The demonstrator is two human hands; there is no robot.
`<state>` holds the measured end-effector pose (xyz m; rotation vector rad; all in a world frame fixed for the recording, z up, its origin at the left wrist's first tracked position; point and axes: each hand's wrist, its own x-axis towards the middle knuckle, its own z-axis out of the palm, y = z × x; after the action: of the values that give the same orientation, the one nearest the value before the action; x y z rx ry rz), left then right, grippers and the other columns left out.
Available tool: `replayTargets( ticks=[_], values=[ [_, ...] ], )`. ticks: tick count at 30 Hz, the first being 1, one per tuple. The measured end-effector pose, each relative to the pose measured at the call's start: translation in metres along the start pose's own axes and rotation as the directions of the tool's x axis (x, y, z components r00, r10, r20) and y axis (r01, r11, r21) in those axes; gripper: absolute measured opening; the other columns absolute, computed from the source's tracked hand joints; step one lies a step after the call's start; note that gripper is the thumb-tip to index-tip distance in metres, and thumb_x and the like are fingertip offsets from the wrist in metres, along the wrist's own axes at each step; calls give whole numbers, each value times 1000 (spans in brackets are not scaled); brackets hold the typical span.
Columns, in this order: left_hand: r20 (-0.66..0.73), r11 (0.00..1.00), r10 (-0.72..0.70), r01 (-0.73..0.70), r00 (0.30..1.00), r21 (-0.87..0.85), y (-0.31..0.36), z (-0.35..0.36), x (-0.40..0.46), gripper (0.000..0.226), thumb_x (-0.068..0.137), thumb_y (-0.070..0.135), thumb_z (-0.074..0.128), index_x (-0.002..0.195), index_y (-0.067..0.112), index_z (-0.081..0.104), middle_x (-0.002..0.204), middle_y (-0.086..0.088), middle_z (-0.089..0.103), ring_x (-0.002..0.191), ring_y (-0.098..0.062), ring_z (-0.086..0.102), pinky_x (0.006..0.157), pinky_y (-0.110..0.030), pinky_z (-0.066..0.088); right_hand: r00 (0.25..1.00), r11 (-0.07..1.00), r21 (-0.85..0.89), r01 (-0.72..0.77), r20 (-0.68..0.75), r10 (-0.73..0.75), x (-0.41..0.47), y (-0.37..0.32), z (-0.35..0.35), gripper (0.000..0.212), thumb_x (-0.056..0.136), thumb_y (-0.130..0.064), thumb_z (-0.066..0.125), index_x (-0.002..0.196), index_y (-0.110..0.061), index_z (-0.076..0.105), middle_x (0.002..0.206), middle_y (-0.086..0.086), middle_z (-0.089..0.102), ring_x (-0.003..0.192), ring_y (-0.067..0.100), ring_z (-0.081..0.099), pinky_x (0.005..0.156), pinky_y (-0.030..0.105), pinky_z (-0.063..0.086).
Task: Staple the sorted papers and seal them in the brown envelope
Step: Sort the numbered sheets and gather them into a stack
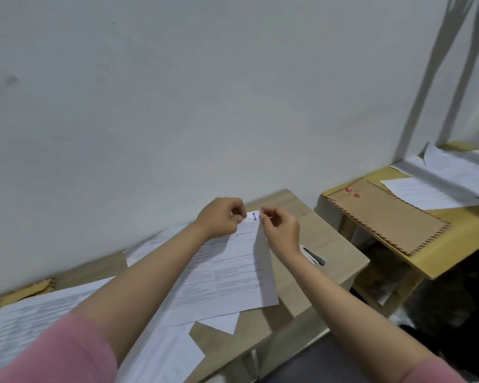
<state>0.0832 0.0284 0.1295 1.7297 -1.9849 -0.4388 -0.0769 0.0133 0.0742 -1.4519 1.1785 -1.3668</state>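
A stack of printed white papers [233, 269] lies on the pale wooden table [332, 244], its top sheet marked with a blue "1" at the far corner. My left hand [220, 217] pinches the far edge of the papers left of that mark. My right hand [281, 230] pinches the same edge just to the right of it. A stapler [314, 257] lies on the table right beside my right wrist. The brown envelope [390, 217], with a striped border and red marks, rests flat on a lower yellow side table at the right.
More printed sheets [28, 322] spread over the table's left part, with another brown envelope [39, 288] peeking out behind them. Loose white papers [432, 192] lie on the side table [454, 258] beyond the envelope. A white wall stands right behind both tables.
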Motion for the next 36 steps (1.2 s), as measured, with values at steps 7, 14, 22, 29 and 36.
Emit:
replayTargets(
  ticks=[7, 14, 22, 29, 36],
  values=[
    [-175, 976, -218, 214, 960, -39, -51, -43, -68, 17, 82, 8, 60, 85, 24, 66, 92, 11, 65, 93, -11, 60, 83, -31, 49, 944, 986, -99, 132, 316, -94, -2, -15, 58, 17, 85, -10, 61, 101, -11, 67, 86, -5, 67, 72, 3, 60, 65, 7, 44],
    [-269, 906, -421, 415, 866, -82, -114, -67, -139, 19, 83, 5, 61, 84, 24, 65, 97, 2, 66, 95, -15, 59, 81, -28, 43, 907, 849, -511, 137, 410, 100, 0, 47, 76, 31, 85, -14, 57, 116, -13, 59, 110, 8, 65, 97, 23, 61, 84, 34, 47],
    [-267, 877, -480, 445, 835, -184, -136, -49, -162, 18, 85, 5, 60, 88, 21, 65, 98, 9, 67, 95, -8, 58, 79, -23, 44, 954, 491, -859, -141, 14, 299, -9, 93, 59, 60, 75, -55, 64, 112, -10, 53, 121, 15, 47, 116, 32, 41, 95, 45, 35],
    [-220, 884, -458, 415, 861, -216, -133, -30, -148, 20, 85, 3, 59, 92, 21, 65, 93, 14, 62, 76, 5, 50, 71, -21, 37, 989, 688, -722, -69, 42, 143, -21, 116, 49, 46, 76, -48, 67, 97, -8, 63, 115, 13, 48, 111, 34, 40, 99, 45, 29],
    [-180, 879, -457, 411, 871, -243, -129, -15, -141, 20, 86, 4, 60, 93, 22, 65, 92, 18, 59, 79, -1, 50, 75, -21, 37, 994, 704, -709, -46, 35, 100, -30, 120, 45, 33, 81, -35, 66, 92, -4, 64, 108, 13, 52, 106, 32, 44, 96, 43, 33]
  ],
)
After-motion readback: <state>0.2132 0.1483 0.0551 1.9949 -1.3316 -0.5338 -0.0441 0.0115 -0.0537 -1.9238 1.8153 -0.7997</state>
